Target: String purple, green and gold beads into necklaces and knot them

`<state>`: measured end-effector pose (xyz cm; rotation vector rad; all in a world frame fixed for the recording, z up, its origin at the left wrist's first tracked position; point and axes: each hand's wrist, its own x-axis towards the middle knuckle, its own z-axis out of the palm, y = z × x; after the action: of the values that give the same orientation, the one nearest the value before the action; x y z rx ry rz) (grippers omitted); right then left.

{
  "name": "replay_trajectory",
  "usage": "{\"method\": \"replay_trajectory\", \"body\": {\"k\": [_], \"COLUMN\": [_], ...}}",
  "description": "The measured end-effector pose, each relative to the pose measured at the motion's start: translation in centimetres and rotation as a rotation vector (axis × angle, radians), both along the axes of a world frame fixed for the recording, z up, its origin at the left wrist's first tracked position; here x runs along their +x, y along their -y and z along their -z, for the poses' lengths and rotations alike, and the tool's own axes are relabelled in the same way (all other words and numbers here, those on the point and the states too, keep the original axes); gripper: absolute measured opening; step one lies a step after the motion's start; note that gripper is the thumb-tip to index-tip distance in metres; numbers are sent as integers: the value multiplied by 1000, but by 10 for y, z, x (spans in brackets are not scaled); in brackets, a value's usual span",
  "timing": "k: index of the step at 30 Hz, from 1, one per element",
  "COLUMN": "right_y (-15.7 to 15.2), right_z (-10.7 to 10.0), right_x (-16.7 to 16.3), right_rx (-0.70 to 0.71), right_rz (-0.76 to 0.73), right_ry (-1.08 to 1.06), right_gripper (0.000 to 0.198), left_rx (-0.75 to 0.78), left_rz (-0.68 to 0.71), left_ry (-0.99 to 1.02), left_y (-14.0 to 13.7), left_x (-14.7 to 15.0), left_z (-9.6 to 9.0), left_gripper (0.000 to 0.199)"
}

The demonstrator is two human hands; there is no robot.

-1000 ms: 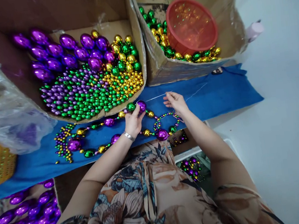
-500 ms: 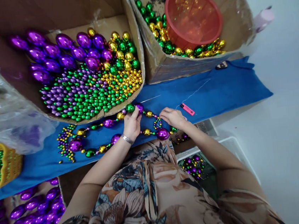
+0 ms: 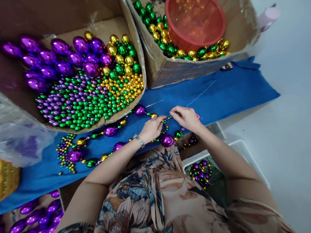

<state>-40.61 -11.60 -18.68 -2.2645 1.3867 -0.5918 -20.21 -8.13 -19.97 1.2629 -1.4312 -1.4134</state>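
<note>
A bead necklace (image 3: 110, 131) of purple, gold and green beads lies in a long loop on the blue cloth (image 3: 238, 89). At its right end, a small loop of tiny beads (image 3: 164, 127) hangs above a large purple bead. My left hand (image 3: 151, 129), with a silver watch or bracelet at the wrist, is closed in a pinch on this small loop. Just to the right, my right hand (image 3: 186, 117) pinches at the loop's upper end; the fingertips hide the exact grip. A thin needle (image 3: 155, 103) lies beyond my left hand. Pale thread (image 3: 201, 93) trails beyond my right hand.
A cardboard box (image 3: 141, 58) of sorted beads stands behind the necklace. Another box (image 3: 178, 69) holds beads and a red basket (image 3: 195, 19). Loose small beads (image 3: 64, 152) and a yellow basket (image 3: 10, 176) are at left. A white crate (image 3: 248, 155) stands below right.
My left hand has let go of the green and purple beads and moved right to the small loop. My right hand has shifted slightly, now covering most of the pink tag.
</note>
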Motion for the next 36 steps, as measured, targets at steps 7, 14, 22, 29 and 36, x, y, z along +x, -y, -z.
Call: {"method": "replay_trajectory", "body": {"k": [7, 14, 22, 29, 36], "right_y": [-24, -50, -44, -26, -40], "right_z": [-26, -33, -13, 10, 39], "right_x": [-4, -4, -21, -67, -61], "right_rx": [-8, 5, -61, 123, 52], "right_rz": [3, -205, -214, 245, 185], "right_ry": [101, 163, 70, -488, -513], "right_gripper": [30, 24, 23, 27, 37], "left_rx": [-77, 71, 415, 461, 523], "left_rz": [15, -272, -444, -377, -341], "left_ry": [246, -1, -596, -612, -686], "left_y": [19, 28, 26, 6, -2], "left_x": [-4, -9, -6, 11, 12], "left_z": [17, 14, -2, -13, -6], "left_gripper": [17, 31, 44, 35, 32]}}
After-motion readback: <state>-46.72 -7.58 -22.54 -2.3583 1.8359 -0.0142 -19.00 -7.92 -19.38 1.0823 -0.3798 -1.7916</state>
